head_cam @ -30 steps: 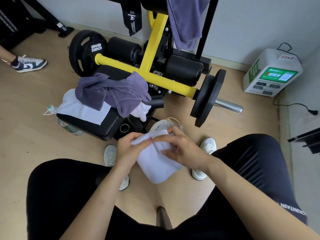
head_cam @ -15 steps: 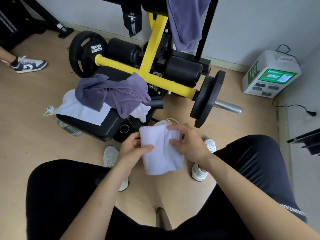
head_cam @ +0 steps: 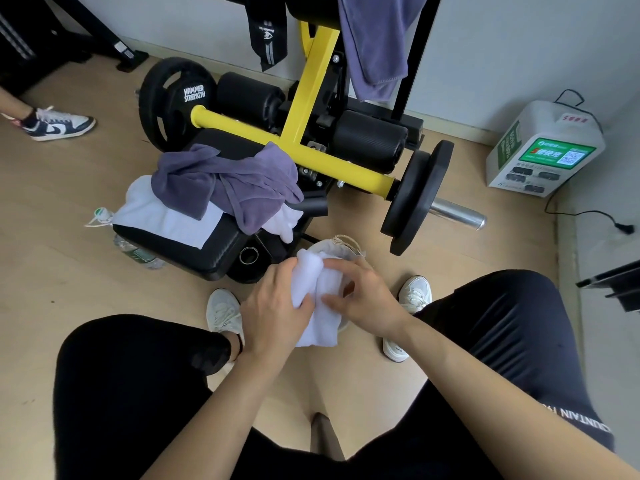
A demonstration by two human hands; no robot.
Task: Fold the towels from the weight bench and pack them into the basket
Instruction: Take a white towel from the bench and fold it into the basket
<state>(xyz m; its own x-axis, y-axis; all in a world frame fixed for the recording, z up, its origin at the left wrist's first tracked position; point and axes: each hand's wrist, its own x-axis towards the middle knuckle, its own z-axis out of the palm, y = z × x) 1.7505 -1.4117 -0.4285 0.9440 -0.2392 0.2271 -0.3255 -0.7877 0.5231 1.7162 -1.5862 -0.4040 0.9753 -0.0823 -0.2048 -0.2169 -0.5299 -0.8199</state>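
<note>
White towel (head_cam: 317,299): gripped between left hand (head_cam: 273,306) and right hand (head_cam: 363,303), fingers curled to secure the fold. Basket (head_cam: 341,244): just beyond both hands, for packing. Purple towel (head_cam: 225,181): farther ahead, heaped on surface (head_cam: 221,247).

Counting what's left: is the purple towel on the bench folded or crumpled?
Crumpled: the purple towel lies bunched in uneven heaps on the bench, over a white towel.

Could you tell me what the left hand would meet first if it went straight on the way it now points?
The left hand points forward and slightly right, so first the white towel it grips; past that, probably the basket rim, though that seems to sit lower and depth is unclear.
</note>
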